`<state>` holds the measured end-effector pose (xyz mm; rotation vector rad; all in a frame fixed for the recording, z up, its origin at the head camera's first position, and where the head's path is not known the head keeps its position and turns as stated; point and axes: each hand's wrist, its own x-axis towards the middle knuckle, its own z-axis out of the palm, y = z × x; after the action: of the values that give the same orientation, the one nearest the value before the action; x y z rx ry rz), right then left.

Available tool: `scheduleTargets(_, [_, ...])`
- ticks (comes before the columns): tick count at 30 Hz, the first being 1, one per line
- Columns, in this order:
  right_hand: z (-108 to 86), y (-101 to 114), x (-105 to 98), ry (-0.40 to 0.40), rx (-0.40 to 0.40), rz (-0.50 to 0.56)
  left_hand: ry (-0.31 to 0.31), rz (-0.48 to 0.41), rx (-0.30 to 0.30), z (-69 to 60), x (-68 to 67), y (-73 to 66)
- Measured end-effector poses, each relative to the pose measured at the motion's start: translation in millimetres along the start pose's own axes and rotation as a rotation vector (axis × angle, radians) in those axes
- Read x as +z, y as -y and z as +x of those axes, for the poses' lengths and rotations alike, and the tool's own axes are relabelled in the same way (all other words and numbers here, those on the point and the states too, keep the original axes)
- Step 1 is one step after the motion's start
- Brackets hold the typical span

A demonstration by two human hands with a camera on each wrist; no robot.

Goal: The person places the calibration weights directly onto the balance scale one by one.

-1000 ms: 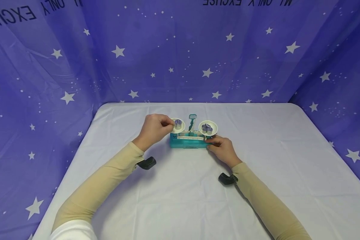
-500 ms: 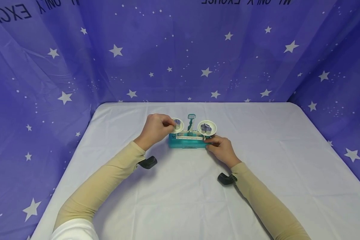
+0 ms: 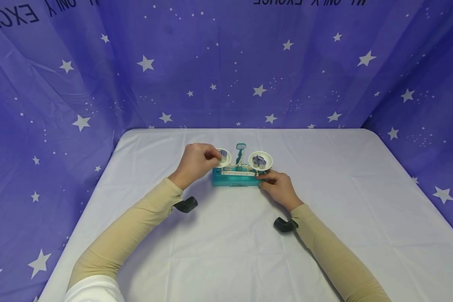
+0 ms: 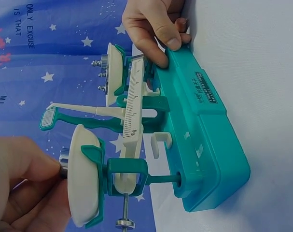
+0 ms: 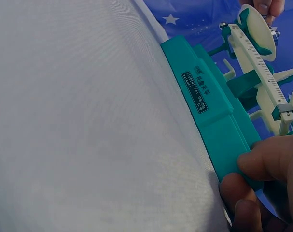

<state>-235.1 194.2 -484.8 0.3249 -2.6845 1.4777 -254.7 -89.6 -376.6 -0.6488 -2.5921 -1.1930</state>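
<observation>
A green student tray balance (image 3: 235,181) with two white pans stands upright on the white table. My left hand (image 3: 198,163) is at the left pan (image 4: 83,179), its thumb and finger pinching a small metal weight (image 4: 63,171) that they mostly hide. Another silver weight (image 3: 223,154) stands on that pan. Several metal weights (image 3: 259,161) sit together in the right pan (image 3: 269,167). My right hand (image 3: 281,188) grips the right end of the green base, thumb on top. In the right wrist view, the rider (image 5: 283,111) is at one end of the white scale beam (image 5: 262,67).
White cloth covers the table (image 3: 226,243). Behind it and at both sides hangs a purple curtain (image 3: 211,63) with white stars. Black curved pieces are attached at the left wrist (image 3: 186,204) and right wrist (image 3: 285,225).
The view has shifted slightly, so the balance appears a little further left. My left fingers have come slightly closer to the weight on the left pan. The right hand keeps its grip.
</observation>
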Motion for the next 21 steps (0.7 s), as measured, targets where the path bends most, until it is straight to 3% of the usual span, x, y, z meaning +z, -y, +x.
scheduleTargets(21, [-0.4,3.4,-0.8,0.002,0.02,0.013,-0.015,-0.009,0.012,-1.8,1.3,2.0])
